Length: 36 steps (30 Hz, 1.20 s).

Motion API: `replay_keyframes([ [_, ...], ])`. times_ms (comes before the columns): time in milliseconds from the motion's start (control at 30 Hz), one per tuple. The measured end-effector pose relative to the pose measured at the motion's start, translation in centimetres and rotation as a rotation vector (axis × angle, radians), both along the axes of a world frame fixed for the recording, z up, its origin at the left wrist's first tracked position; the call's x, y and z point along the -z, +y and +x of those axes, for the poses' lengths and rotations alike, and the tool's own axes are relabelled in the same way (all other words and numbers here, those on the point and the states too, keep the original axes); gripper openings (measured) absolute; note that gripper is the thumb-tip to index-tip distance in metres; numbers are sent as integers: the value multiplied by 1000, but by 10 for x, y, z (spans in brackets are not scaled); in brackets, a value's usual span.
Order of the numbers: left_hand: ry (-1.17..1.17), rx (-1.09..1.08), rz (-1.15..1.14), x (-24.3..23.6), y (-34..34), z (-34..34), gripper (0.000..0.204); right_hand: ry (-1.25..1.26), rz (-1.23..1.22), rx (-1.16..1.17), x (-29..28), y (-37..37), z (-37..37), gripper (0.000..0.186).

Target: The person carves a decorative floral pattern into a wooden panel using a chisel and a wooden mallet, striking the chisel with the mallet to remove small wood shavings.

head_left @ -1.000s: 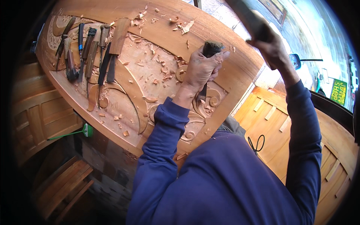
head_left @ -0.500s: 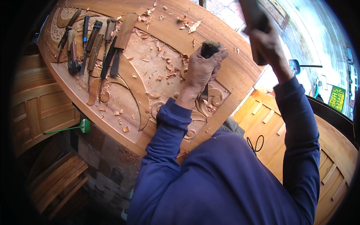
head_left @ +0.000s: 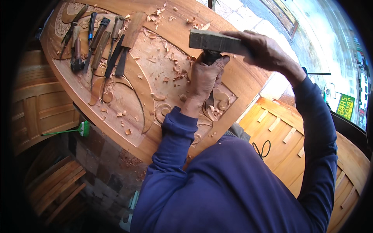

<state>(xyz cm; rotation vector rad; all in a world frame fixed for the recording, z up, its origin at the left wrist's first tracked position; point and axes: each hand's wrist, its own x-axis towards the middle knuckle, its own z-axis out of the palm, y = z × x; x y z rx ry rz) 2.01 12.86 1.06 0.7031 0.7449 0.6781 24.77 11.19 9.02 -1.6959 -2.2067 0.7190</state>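
Note:
My left hand (head_left: 203, 80) is closed round the handle of a carving chisel (head_left: 211, 100). The chisel's dark blade points down at the carved scrolls (head_left: 221, 101) near the right end of a wooden panel (head_left: 250, 88). In my right hand (head_left: 268, 51) is a dark, flat-sided wooden block (head_left: 215, 42), gripped at its right end. Its left part lies over the top of the chisel handle and appears to touch it. The cutting tip and most of the handle are hidden by my hand and the block.
Several carving tools (head_left: 101, 46) lie side by side at the panel's left, beside a wooden piece (head_left: 135, 30). Wood shavings (head_left: 179, 73) litter the recess. A second panel (head_left: 281, 130) lies at the right. Below left are a green broom (head_left: 83, 129) and wooden slats (head_left: 58, 182).
My right hand has swung the wooden block down and left, from raised at the upper right onto the chisel's top. My left hand keeps its grip, almost in the same place.

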Motion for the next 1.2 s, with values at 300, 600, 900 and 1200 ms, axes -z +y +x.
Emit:
replay_keyframes([
  [300,0,-70,-9,3,-2,-8,27,-120,59,-76,1,13,-15,80],
  [600,-39,-156,-36,-3,-7,2,20,400,207,525,13,33,-2,54],
  [900,-7,-210,22,-1,-11,-4,23,302,200,270,11,44,-3,63],
  [1200,-43,-369,56,7,-18,-16,20,-42,279,-54,-14,59,-34,77],
])
